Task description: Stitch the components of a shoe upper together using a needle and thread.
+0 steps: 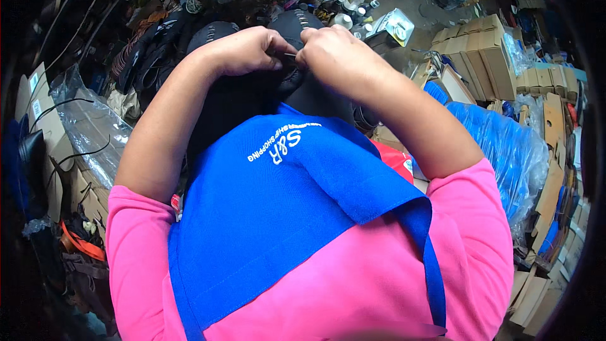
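Note:
Close together over my lap, both hands work at a black piece whose exact kind I cannot make out. My left hand is closed, thumb and fingers pinched at its edge. My right hand is also closed, its fingertips pressed together beside the left ones. Between the fingertips a thin, pale sliver shows; whether it is a needle or thread is too small to tell. Light stitch-like lacing runs over the black cloth just beyond my hands. A blue apron covers my front.
Several white bottles stand ahead, with a clear plastic container near them. To the right are cardboard boxes and blue material wrapped in plastic. Black items and clear plastic sheeting lie on the left.

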The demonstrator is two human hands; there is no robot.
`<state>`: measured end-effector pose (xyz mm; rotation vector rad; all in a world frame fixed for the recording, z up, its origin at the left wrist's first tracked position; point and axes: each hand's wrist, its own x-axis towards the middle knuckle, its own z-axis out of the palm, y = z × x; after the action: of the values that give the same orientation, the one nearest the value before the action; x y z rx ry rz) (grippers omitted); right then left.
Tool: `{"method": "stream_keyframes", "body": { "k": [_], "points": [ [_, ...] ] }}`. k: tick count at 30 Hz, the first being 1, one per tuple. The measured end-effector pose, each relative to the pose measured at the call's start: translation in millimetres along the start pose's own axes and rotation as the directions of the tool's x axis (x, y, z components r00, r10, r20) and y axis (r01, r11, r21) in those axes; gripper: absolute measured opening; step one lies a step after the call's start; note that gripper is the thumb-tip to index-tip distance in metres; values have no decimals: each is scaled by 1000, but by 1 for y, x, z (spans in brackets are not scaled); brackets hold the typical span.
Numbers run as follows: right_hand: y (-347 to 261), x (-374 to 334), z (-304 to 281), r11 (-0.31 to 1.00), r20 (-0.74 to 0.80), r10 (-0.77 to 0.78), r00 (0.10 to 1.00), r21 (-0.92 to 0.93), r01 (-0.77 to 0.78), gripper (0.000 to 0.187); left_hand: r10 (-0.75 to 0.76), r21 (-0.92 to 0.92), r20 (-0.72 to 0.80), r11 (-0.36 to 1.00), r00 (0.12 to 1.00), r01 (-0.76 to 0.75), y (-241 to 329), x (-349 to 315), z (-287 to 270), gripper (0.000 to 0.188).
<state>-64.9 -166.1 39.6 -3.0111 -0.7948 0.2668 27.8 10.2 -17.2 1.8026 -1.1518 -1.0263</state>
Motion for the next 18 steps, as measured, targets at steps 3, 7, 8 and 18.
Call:
{"method": "stream_keyframes", "body": {
  "k": [3,7,8,18],
  "points": [
    [10,13,-6,966,221,84,972,221,-134,15,-63,27,-216,997,974,71,-6,5,1,32],
    [15,17,20,844,150,170,974,488,-223,14,-115,34,-298,991,948,131,-10,12,3,23],
    [20,16,29,799,108,176,978,565,-206,15,-5,160,-406,984,914,77,-14,11,7,24],
    [41,-12,60,810,-272,138,952,585,49,33,-93,270,-477,931,874,246,6,-60,29,19]
  ]
}}
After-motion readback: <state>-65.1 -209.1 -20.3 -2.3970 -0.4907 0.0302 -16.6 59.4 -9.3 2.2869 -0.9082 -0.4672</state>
